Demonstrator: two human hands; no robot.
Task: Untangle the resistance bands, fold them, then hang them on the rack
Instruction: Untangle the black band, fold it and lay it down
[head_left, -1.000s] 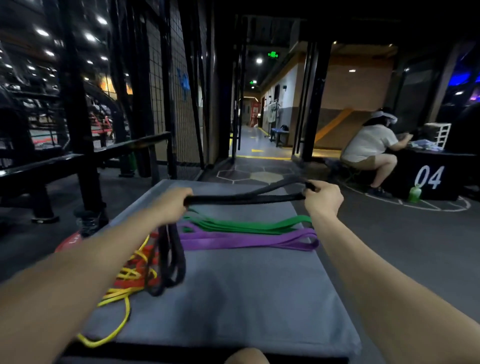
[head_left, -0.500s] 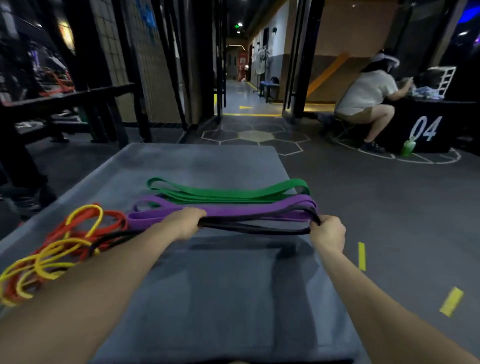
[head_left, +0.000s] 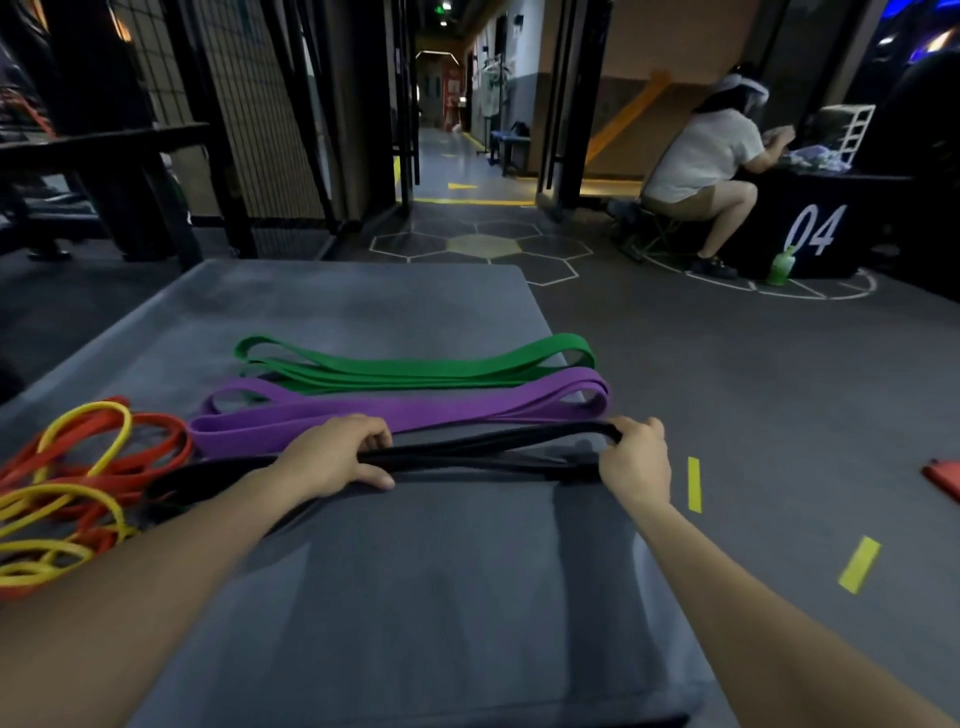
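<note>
While a folded black resistance band (head_left: 483, 457) lies low across a grey mat (head_left: 415, 597), the left hand (head_left: 337, 457) grips its middle and the right hand (head_left: 636, 462) clasps its right end. Just beyond lie folded purple (head_left: 415, 410) and green (head_left: 415, 366) bands; tangled red (head_left: 150, 441) and yellow (head_left: 67, 499) bands sit left.

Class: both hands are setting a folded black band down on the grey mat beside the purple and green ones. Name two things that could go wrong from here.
1. The black band lies close beside the purple band; letting go carelessly may spring its folds open across it.
2. Its left tail runs toward the red and yellow tangle and might snag there while the left hand and right hand adjust it.
</note>
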